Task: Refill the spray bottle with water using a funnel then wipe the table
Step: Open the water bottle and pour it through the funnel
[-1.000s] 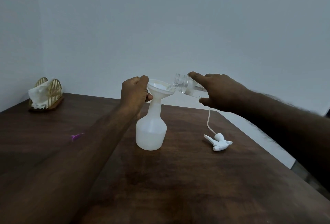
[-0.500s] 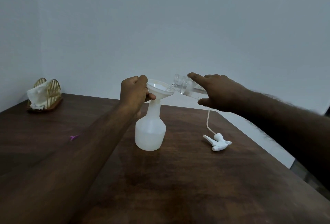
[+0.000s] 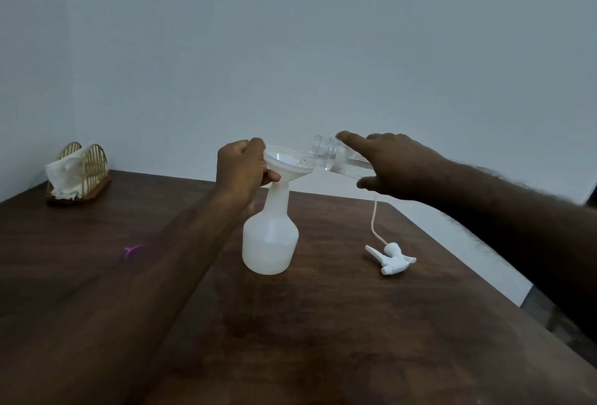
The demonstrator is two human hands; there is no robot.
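A white spray bottle [image 3: 270,239] is seen standing upright near the middle of a dark wooden desk [image 3: 323,340], its neck fitted with a white funnel [image 3: 286,162]. The funnel's rim is pinched by the left hand [image 3: 240,170], the grip pressed together around the near-left edge, the thumb tucked under the bowl. A clear water bottle [image 3: 336,159] is held tilted by the right hand [image 3: 392,165], its open mouth lowered over the funnel's right rim; the grip is wrapped over the bottle's body, with the forefinger laid along the top toward the neck. Water can be made out inside the tilted bottle, and the spray bottle's lower part appears cloudier, though the level cannot be read with certainty. The unscrewed trigger spray head [image 3: 391,259] is left lying on its side on the desk to the right of the spray bottle, well apart from it, its thin dip tube [image 3: 374,220] trailing away toward the desk's far edge. At the far left corner, a gold wire napkin holder [image 3: 80,172] stuffed with white tissues is set on a wooden base. A plain pale wall [image 3: 290,49] is seen behind.
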